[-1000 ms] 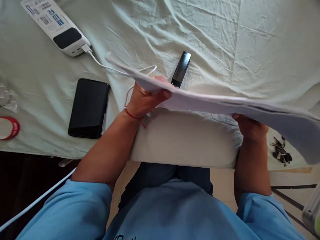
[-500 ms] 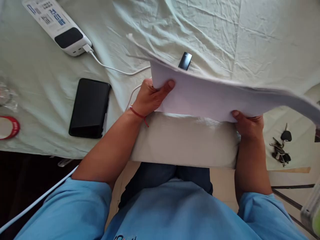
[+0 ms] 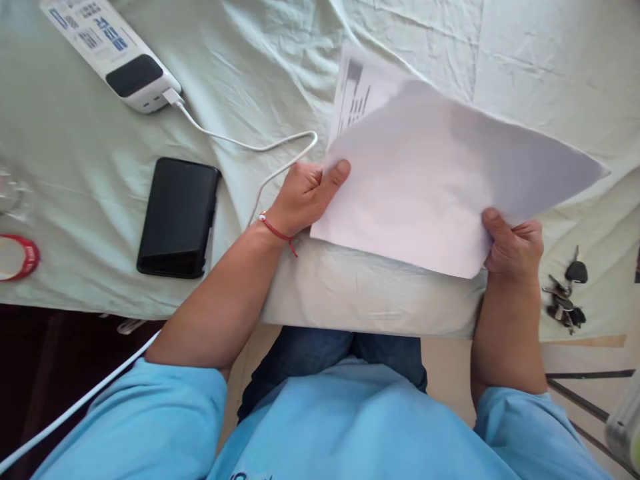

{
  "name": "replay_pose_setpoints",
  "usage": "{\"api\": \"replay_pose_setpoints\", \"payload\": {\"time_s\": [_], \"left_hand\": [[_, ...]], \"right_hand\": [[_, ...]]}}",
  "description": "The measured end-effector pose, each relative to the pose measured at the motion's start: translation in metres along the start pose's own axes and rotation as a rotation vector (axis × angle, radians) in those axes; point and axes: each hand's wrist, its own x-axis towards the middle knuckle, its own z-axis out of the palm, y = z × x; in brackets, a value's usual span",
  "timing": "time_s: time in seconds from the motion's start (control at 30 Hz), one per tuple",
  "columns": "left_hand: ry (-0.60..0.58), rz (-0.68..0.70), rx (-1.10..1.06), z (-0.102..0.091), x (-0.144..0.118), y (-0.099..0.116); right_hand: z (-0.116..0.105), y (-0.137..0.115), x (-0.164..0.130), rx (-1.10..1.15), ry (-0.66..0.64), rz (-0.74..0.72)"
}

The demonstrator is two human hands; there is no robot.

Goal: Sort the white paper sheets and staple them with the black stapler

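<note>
From my feed, the sheets of paper [image 3: 440, 187] that hung edge-on half a second ago now tilt their blank face up at me, so I judge the flip nearly done; left hand [image 3: 305, 197] pinches the near-left edge, right hand [image 3: 513, 243] grips the near corner above the cloth-covered worktop [image 3: 100, 167]. A rear sheet shows print too blurred to read, as is the blue lettering on the power strip [image 3: 107, 50] beyond my left hand.

Around the black phone [image 3: 177, 217] as landmark: one phone, one white power bank [image 3: 107, 50] above it, one white cable [image 3: 245, 143] to its right, at least two paper sheets [image 3: 440, 180] farther right, one key bunch [image 3: 565, 293] beyond them, one red-rimmed lid [image 3: 17, 257] to its left.
</note>
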Motion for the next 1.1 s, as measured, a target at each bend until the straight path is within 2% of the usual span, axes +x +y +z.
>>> {"api": "replay_pose_setpoints", "payload": {"time_s": [0.13,0.33,0.47,0.57,0.7,0.8,0.97,1.1], "left_hand": [[0.013,-0.025,-0.002,-0.007,0.005,0.001],[0.016,-0.060,0.021,-0.008,0.007,0.001],[-0.085,-0.061,0.030,-0.012,0.008,0.003],[-0.151,-0.041,0.023,-0.015,0.009,0.003],[-0.146,-0.047,0.021,-0.015,0.010,0.003],[-0.153,-0.053,0.036,-0.015,0.011,0.004],[-0.166,-0.069,0.030,-0.015,0.011,0.007],[-0.152,-0.024,0.067,-0.013,0.009,0.008]], "right_hand": [[-0.015,-0.008,-0.003,-0.046,-0.024,0.121],[-0.029,-0.024,-0.007,-0.180,-0.139,0.407],[-0.029,-0.030,-0.006,-0.246,-0.150,0.505],[-0.028,-0.027,-0.004,-0.271,-0.194,0.500],[-0.024,-0.021,-0.002,-0.260,-0.231,0.372],[-0.020,-0.021,-0.002,-0.270,-0.218,0.330],[-0.018,-0.026,-0.002,-0.315,-0.219,0.320],[-0.018,-0.024,-0.001,-0.251,-0.194,0.372]]}}
